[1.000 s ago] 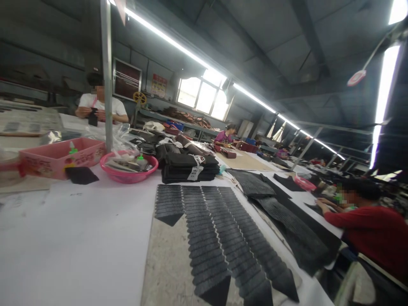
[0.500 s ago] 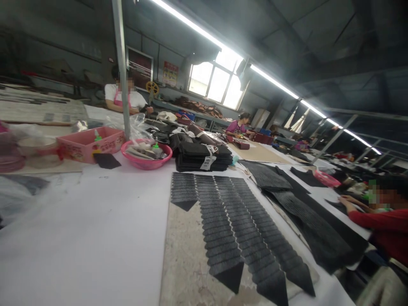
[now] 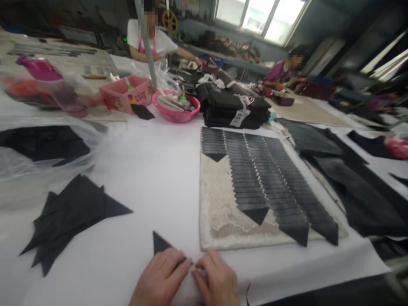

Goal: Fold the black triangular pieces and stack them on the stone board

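Low in the head view, my left hand (image 3: 164, 274) presses on a small black pointed piece of flat material (image 3: 160, 243), whose corner sticks out past the fingers. My right hand (image 3: 217, 278) is beside it, fingertips bent and almost meeting the left ones at the piece's edge. Both hands are closed, and my fingers cover most of the piece. To the left lies a loose pile of similar black pieces (image 3: 75, 212). Ahead and to the right, overlapping rows of black pointed pieces (image 3: 251, 170) lie on a stained pale board (image 3: 216, 191).
Behind the board stands a tied stack of black pieces (image 3: 236, 108) with a white tag. A pink basin (image 3: 175, 112), pink box (image 3: 127, 91) and metal post (image 3: 148, 46) are to its left. Dark sheets (image 3: 357, 178) lie at right. Other people work across the table.
My view has tilted down and turned left. Both my hands and the pile of black pieces have come into sight, with a black piece under my fingers.
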A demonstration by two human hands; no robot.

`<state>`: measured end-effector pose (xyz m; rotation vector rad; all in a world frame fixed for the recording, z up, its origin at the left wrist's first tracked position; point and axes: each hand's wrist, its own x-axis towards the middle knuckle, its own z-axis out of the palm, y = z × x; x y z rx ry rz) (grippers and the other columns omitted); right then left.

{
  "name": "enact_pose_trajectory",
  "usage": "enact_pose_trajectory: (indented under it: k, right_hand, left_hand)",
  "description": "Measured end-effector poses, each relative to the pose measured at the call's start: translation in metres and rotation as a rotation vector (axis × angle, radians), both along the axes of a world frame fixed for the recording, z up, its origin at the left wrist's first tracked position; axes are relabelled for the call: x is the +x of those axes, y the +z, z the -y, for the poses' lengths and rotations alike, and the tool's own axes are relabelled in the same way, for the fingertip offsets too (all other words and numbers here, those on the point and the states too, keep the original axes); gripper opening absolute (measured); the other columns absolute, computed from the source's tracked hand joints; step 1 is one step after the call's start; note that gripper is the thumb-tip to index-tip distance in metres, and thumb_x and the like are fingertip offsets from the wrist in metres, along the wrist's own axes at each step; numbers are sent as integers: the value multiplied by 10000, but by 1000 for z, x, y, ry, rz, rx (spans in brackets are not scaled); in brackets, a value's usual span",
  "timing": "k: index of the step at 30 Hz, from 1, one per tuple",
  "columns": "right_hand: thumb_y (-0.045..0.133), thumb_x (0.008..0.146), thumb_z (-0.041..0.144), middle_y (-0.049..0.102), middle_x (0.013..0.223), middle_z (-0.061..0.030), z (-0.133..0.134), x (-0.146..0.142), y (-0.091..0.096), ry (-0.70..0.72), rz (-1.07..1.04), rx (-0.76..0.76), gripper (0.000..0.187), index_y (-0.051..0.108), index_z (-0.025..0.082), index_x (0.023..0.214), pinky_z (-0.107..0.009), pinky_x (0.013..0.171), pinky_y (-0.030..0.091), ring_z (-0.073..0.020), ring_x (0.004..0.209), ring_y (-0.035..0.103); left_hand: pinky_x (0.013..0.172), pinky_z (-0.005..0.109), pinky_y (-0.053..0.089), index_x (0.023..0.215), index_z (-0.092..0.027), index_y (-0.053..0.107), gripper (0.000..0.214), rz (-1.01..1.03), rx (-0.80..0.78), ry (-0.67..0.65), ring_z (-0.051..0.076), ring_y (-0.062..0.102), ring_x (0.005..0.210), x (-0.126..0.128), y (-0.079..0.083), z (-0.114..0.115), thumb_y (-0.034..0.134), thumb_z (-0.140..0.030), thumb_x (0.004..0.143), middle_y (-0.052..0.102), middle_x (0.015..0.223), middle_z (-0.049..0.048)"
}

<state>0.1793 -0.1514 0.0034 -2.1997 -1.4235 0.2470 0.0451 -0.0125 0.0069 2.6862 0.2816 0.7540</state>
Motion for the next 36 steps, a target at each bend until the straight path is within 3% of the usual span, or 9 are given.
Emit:
enact_pose_trajectory:
  k: [4, 8, 13, 16, 20, 25, 30, 33, 36]
  right_hand:
    - [532, 922, 242, 583, 779, 0, -4, -6, 1, -17, -30, 20, 133, 564, 238, 794, -270, 631, 392, -161, 734, 574]
    - [513, 944, 295, 587, 777, 4, -6, -3, 9, -32, -93, 49, 127, 567, 233, 847, -260, 613, 383, -145, 699, 567]
    - [528, 945, 301, 597, 800, 6, -9, -5, 8, -59, -108, 15, 84, 580, 237, 957, -264, 630, 383, -148, 710, 576]
    - [511, 951, 270, 592, 785, 4, -15, -7, 6, -47, -81, 6, 91, 574, 232, 897, -274, 623, 361, -152, 703, 574]
    - [494, 954, 241, 585, 748, 8, -20, -7, 6, -27, -69, 39, 143, 564, 227, 829, -272, 620, 346, -145, 686, 568]
    - [490, 953, 225, 585, 743, 10, -20, -4, 6, 1, -68, 75, 156, 570, 220, 820, -262, 622, 350, -130, 676, 563]
    - [504, 946, 204, 561, 728, 9, -16, 0, 8, 52, -111, 108, 161, 563, 212, 796, -259, 614, 351, -123, 671, 540]
    - [505, 948, 198, 554, 722, 7, -15, 4, 13, 92, -150, 143, 154, 567, 207, 806, -254, 617, 366, -122, 676, 536]
    - [524, 943, 207, 580, 751, 1, -14, 7, 20, 92, -243, 220, 116, 579, 203, 841, -241, 631, 407, -117, 695, 559]
  left_hand:
    - [807, 367, 479, 995, -207, 660, 210, -129, -95, 29, 217, 573, 937, 5, 3, -4, 451, -189, 984, 634, 981, 59]
    - [750, 315, 447, 997, -192, 643, 148, -210, -164, 2, 191, 540, 893, 8, 6, -9, 498, -177, 971, 604, 972, 51]
    - [738, 298, 432, 1009, -177, 635, 135, -302, -123, -70, 174, 508, 840, 11, 8, -17, 505, -173, 972, 573, 920, 32]
    - [734, 304, 426, 974, -191, 638, 71, -379, -96, -84, 182, 497, 856, 16, 13, -22, 579, -177, 937, 557, 935, 27]
    - [882, 373, 415, 879, -182, 622, 33, -392, -69, -99, 226, 477, 1055, 23, 19, -28, 649, -192, 896, 555, 1087, 45]
    - [810, 342, 412, 849, -180, 606, 74, -452, -82, -142, 194, 499, 939, 27, 21, -33, 646, -213, 901, 552, 983, 32]
    - [838, 357, 400, 862, -177, 575, 70, -489, -117, -182, 209, 500, 970, 27, 25, -34, 633, -191, 898, 563, 1000, 33]
    - [838, 355, 402, 853, -171, 565, 71, -540, -202, -205, 202, 526, 903, 27, 32, -33, 621, -176, 897, 590, 907, 19]
    - [786, 307, 409, 878, -182, 598, 38, -548, -404, -161, 173, 553, 824, 25, 44, -32, 630, -168, 894, 625, 854, -9]
